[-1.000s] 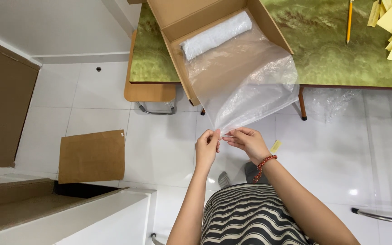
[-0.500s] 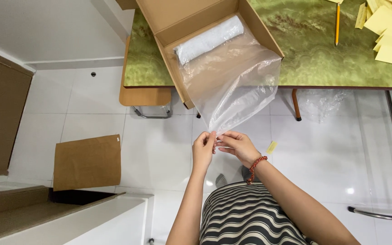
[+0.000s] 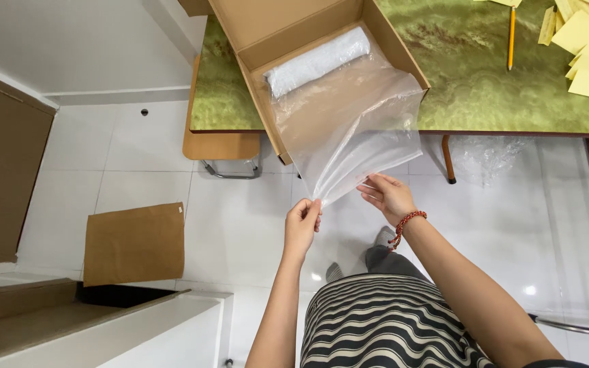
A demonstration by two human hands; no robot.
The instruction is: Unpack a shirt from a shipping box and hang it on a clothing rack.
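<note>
A clear plastic bag (image 3: 352,129) hangs in the air in front of me, its far end resting over an open cardboard box (image 3: 294,41) on the green table (image 3: 485,88). My left hand (image 3: 303,223) pinches the bag's near corner. My right hand (image 3: 390,196), with a red bead bracelet at the wrist, holds the bag's near edge a little to the right. Inside the box lies a white wrapped roll (image 3: 316,61).
A yellow pencil (image 3: 510,37) and yellow paper sheets (image 3: 584,41) lie on the table's right side. A wooden chair seat (image 3: 221,143) stands by the table. A flat brown cardboard piece (image 3: 134,242) lies on the white tiled floor at the left.
My hands have moved apart along the bag's near edge, the right one going right. The bag is now spread wider.
</note>
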